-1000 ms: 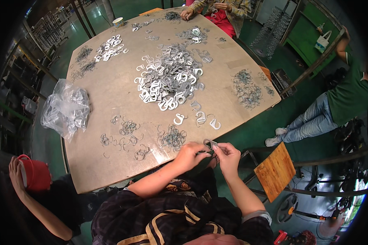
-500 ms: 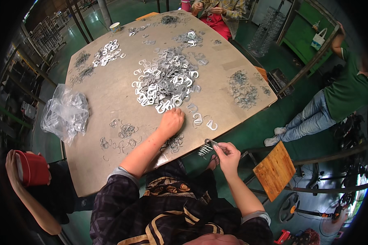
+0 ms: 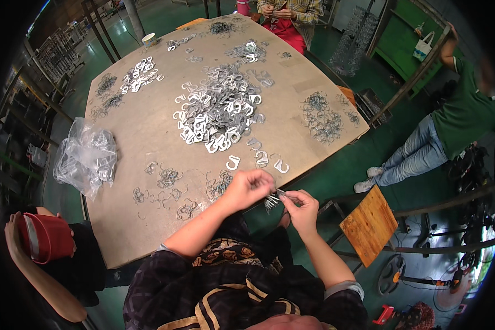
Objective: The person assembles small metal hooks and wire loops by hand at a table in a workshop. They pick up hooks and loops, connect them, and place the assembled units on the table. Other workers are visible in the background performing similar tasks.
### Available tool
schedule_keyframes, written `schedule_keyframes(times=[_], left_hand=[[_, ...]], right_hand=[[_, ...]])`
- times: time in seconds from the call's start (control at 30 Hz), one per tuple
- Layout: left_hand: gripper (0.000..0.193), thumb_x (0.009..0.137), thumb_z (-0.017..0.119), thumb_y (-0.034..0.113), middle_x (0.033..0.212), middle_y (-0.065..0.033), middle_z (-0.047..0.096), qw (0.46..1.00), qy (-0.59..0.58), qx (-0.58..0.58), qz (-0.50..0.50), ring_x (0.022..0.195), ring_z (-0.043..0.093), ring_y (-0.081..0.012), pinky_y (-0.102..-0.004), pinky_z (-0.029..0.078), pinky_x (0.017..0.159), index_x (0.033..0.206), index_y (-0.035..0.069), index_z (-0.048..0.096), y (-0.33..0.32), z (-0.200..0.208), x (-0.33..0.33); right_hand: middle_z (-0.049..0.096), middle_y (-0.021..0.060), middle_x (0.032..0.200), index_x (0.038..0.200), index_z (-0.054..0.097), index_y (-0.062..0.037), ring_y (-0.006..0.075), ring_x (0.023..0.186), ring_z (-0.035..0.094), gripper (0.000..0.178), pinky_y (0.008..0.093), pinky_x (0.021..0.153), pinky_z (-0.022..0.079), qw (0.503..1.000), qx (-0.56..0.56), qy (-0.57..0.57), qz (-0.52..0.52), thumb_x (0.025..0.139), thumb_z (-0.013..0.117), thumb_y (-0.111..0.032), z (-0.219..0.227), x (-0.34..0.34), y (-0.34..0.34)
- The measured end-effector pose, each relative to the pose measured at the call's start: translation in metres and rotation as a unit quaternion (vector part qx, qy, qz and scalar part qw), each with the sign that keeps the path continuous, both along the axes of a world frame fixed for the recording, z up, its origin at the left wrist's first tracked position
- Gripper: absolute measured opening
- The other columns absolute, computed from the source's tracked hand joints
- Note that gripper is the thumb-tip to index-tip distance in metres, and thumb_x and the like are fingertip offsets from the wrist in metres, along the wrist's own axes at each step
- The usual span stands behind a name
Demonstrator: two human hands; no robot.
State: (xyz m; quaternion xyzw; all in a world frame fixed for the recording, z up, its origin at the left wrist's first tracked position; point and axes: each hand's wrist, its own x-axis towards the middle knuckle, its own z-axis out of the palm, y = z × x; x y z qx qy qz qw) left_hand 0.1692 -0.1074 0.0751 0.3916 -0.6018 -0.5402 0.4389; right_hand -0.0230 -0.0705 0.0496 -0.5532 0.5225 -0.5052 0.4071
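My right hand (image 3: 301,208) is just past the table's near edge, its thumb and finger pinched on a dark metal hook. From that hook hangs a cluster of small shiny wire clips (image 3: 271,202). Close beside it, my left hand (image 3: 252,190) has its fingers curled toward the hook; motion blur hides whatever is in them. A few flat silver hooks (image 3: 262,159) lie on the table beyond my hands, one of them alone (image 3: 233,163). Behind these is a large heap of the same hooks (image 3: 217,110). Bent wire rings (image 3: 221,184) are scattered beside my left forearm.
The brown table (image 3: 132,220) also carries a clear plastic bag (image 3: 88,157), more wire rings (image 3: 323,121) and a paper cup (image 3: 148,39). A person at the left holds a red bucket (image 3: 49,237). Another works at the far edge. A wooden stool (image 3: 369,225) stands right.
My left hand has come back from the edge of the heap to my right hand. A single flat hook now shows where it was. The red bucket at the left has turned.
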Motion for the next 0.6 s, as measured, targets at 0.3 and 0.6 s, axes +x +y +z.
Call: schedule_keyframes(times=[0.3, 0.6], left_hand=[[0.013, 0.078, 0.074, 0.004, 0.081, -0.0032, 0.064, 0.989, -0.036, -0.139, 0.041, 0.074, 0.058, -0.0133, -0.0258, 0.046, 0.069, 0.089, 0.003, 0.068, 0.017, -0.016, -0.014], [0.014, 0.074, 0.073, 0.004, 0.092, -0.0086, 0.066, 0.964, -0.075, -0.239, 0.090, 0.091, 0.061, -0.0256, -0.0351, 0.045, 0.082, 0.084, 0.004, 0.063, 0.022, -0.024, -0.019]], right_hand=[[0.066, 0.0088, 0.074, 0.086, 0.070, 0.0037, 0.0142, 0.065, 0.064, 0.010, 0.0257, 0.061, 0.050, 0.994, -0.059, 0.088, -0.005, 0.077, 0.073, 0.000, 0.013, 0.002, 0.003], [0.066, 0.0089, 0.074, 0.084, 0.070, 0.0021, 0.0155, 0.064, 0.064, 0.009, 0.0266, 0.060, 0.050, 0.992, -0.072, 0.102, 0.018, 0.076, 0.073, 0.000, 0.006, 0.007, 0.006]])
